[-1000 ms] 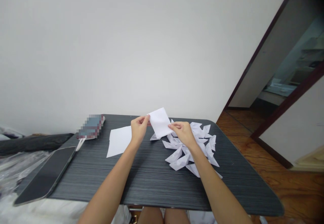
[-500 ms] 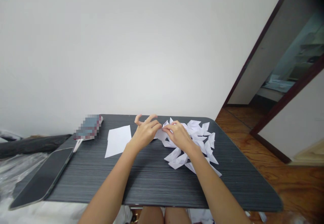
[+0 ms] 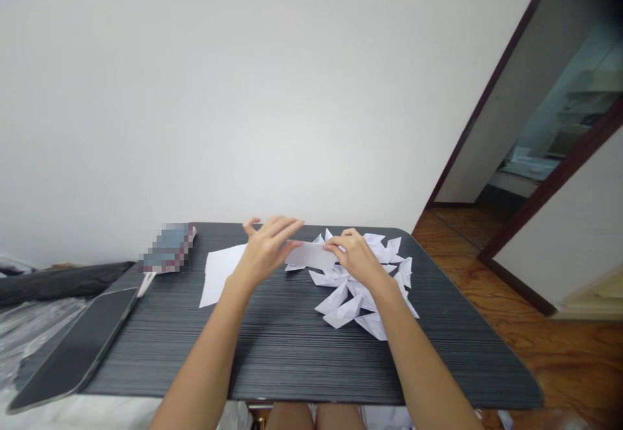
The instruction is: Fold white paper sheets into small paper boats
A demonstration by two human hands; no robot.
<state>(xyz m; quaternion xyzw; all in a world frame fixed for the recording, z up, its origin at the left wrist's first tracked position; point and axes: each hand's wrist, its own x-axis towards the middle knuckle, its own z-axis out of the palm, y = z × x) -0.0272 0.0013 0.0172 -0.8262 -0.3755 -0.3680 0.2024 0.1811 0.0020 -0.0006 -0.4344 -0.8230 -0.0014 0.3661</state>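
Note:
Between my hands a strip of folded white paper [image 3: 311, 255] is held up above the table. My left hand [image 3: 268, 246] pinches its left end with the thumb, the other fingers stretched over the top. At its right end my right hand [image 3: 356, 255] grips the upper edge between thumb and fingers. Just below and to the right lies a loose heap of folded white paper pieces [image 3: 343, 312], partly covered by my right hand and forearm. Left of my left hand rest flat white paper sheets [image 3: 219, 271], partly behind my wrist.
The dark table [image 3: 311, 358] has a wall [image 3: 311, 93] along its back edge. At the left lie a dark flat panel [image 3: 73, 346] and a blurred-out item [image 3: 168, 248] with a white strap. Beyond the table's right side is wooden floor [image 3: 467, 268].
My hands have moved apart, my left one shifting left and my right one slightly right. The paper between them now shows as a wide strip.

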